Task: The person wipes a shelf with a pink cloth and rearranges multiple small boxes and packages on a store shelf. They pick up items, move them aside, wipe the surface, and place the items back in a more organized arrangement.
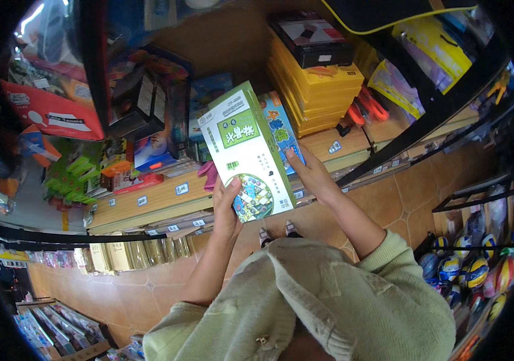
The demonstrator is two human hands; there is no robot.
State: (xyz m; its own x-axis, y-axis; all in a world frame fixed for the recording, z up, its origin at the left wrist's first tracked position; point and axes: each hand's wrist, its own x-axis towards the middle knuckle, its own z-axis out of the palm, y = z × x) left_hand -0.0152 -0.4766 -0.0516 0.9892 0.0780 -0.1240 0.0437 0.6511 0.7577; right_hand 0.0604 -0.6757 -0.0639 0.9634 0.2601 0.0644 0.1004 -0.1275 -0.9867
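Observation:
My left hand (227,205) grips the lower left edge of a white and green board game box (239,158), with the thumb on its front. The cover bears writing and a round picture of a game board with pieces. Partly behind this box is a slimmer blue game box (286,140), gripped by my right hand (313,176) with the thumb on its face. Both boxes are tilted, in front of a wooden shelf. The fingers behind the boxes are hidden.
Stacked yellow boxes (313,94) carry a black box (311,36) on the shelf (324,146). A red table tennis package (54,113) and several small boxes stand left. A dark shelf post (392,140) slants at right. Balls (475,273) fill a rack at lower right.

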